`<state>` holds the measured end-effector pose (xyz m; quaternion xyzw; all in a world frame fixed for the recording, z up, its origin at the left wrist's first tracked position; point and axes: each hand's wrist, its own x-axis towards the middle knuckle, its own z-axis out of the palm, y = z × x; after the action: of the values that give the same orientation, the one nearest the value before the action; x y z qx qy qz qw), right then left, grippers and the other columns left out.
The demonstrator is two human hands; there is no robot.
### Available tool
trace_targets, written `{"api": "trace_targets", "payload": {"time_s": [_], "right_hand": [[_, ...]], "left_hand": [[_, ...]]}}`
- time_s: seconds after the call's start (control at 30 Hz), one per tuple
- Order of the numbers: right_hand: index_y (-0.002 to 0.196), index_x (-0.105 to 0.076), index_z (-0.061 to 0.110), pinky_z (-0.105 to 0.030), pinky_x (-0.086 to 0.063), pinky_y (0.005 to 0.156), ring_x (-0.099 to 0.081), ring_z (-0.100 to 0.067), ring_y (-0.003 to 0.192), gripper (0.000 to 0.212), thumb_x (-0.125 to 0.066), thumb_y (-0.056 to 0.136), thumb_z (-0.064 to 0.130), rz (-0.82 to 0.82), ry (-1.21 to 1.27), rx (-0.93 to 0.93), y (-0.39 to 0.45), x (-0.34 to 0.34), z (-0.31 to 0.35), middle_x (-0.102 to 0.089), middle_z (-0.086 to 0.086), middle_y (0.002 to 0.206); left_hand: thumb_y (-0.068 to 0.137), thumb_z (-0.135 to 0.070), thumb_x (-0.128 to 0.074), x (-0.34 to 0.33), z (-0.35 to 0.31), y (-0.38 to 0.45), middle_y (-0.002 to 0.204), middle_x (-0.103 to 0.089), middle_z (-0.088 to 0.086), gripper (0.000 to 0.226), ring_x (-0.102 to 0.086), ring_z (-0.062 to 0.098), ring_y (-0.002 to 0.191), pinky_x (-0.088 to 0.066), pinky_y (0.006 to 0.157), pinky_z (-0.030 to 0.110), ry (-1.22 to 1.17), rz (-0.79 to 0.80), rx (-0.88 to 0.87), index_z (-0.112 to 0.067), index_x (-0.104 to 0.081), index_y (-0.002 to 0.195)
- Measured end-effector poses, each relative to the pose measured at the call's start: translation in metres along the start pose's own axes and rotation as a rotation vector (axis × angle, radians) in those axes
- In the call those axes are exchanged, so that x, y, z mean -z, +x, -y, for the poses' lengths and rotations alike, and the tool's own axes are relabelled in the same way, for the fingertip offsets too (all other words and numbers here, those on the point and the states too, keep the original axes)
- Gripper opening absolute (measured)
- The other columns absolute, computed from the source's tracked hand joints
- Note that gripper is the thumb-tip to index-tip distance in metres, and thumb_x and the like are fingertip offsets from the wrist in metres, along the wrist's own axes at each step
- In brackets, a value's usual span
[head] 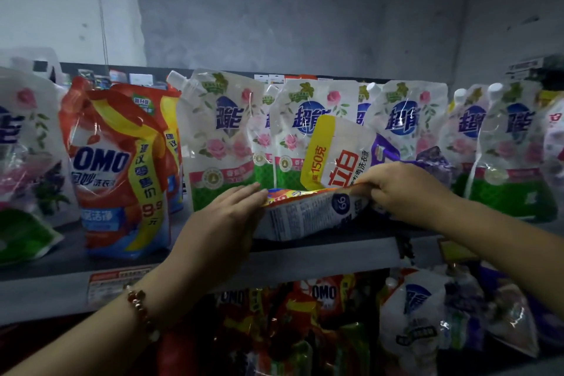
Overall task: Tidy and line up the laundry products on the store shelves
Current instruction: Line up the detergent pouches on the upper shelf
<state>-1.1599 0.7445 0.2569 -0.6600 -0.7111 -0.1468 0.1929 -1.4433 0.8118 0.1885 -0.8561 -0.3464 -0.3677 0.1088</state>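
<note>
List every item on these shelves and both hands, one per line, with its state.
Left hand: open, fingers straight against the lying pouch's end.
Right hand: pinching the pouch's top edge.
Lying pouch: flat on its side at the shelf front.
Red OMO pouch: upright.
White rose pouches: upright, in a row.
Lower-shelf pouches: jumbled.

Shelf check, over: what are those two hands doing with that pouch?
Left hand flat against the fallen pouch. Right hand pinching its top edge. Pouch lying on the shelf, upright pouches close behind.
</note>
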Motion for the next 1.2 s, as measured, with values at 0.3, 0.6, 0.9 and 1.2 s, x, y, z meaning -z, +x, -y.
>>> {"api": "trace_targets", "payload": {"time_s": [0.3, 0.6, 0.9, 1.2], "right_hand": [[0.091, -0.075, 0.022, -0.032, -0.053, 0.070, -0.062, -0.018, 0.075, 0.023, -0.056, 0.096, 0.034, -0.110, 0.084, 0.015, 0.023, 0.018, 0.010, -0.068, 0.002, 0.080], [0.087, -0.068, 0.022, -0.028, -0.041, 0.066, -0.055, -0.015, 0.072, 0.027, -0.050, 0.099, 0.038, -0.207, -0.103, 0.166, 0.061, 0.053, 0.058, -0.059, 0.006, 0.076], [0.089, -0.067, 0.021, -0.030, -0.040, 0.079, -0.053, -0.018, 0.074, 0.028, -0.044, 0.101, 0.032, -0.325, -0.421, 0.503, 0.110, 0.049, 0.130, -0.059, 0.005, 0.083], [0.085, -0.074, 0.018, -0.042, -0.042, 0.092, -0.062, -0.027, 0.091, 0.020, -0.055, 0.091, 0.020, -0.533, -0.257, 0.545, 0.117, 0.004, 0.133, -0.070, -0.001, 0.087]], "left_hand": [[0.097, -0.050, -0.046, 0.029, -0.012, 0.011, 0.114, -0.069, -0.006, 0.045, -0.063, 0.009, 0.092, -0.058, 0.077, 0.034, -0.157, 0.045, 0.171, -0.027, -0.059, 0.133], [0.070, -0.068, -0.069, 0.035, -0.010, 0.024, 0.122, -0.064, -0.008, 0.073, -0.062, 0.013, 0.105, -0.058, 0.082, 0.036, -0.046, 0.161, 0.236, -0.029, -0.048, 0.128], [0.058, -0.063, -0.082, -0.017, -0.001, 0.025, 0.112, -0.071, -0.013, 0.072, -0.068, 0.007, 0.100, -0.057, 0.089, 0.039, -0.598, 0.097, 0.539, -0.032, -0.056, 0.117], [0.079, -0.071, -0.062, -0.016, -0.017, 0.017, 0.111, -0.066, 0.001, 0.064, -0.065, 0.024, 0.097, -0.047, 0.069, 0.031, -0.034, 0.034, 0.529, -0.021, -0.042, 0.113]]}}
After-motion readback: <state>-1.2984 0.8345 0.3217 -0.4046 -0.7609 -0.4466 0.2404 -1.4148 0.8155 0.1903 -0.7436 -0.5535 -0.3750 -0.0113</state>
